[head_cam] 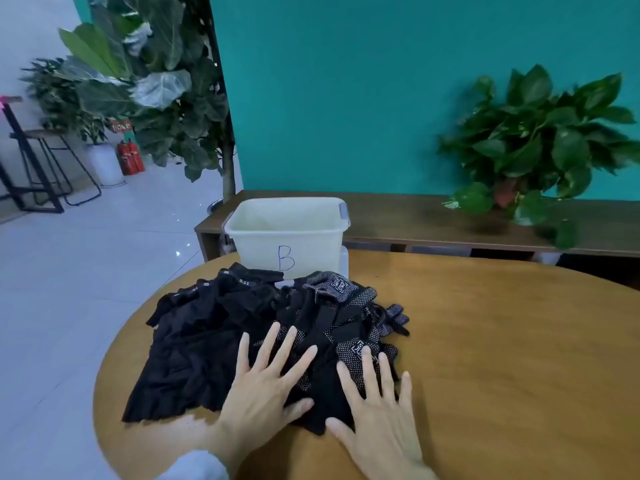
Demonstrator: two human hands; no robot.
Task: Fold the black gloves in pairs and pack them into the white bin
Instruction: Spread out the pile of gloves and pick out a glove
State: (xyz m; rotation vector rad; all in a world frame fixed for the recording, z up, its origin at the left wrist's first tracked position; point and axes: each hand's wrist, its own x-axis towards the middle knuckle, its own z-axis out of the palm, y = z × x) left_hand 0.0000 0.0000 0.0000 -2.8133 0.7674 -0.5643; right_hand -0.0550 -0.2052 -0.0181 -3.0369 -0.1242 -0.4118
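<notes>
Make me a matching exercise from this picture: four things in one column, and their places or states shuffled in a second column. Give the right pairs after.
1. white bin
2. pile of black gloves
3. left hand
4. potted plant

a. lies flat, fingers spread, on the pile's near edge
b. stands on the sideboard by the teal wall
c. heaped between bin and hands
d. marked B, looks empty, at the table's far edge

1-d, 2-c, 3-a, 4-b

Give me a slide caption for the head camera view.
Both hands, left and right, flat on black gloves before the white bin.
</notes>
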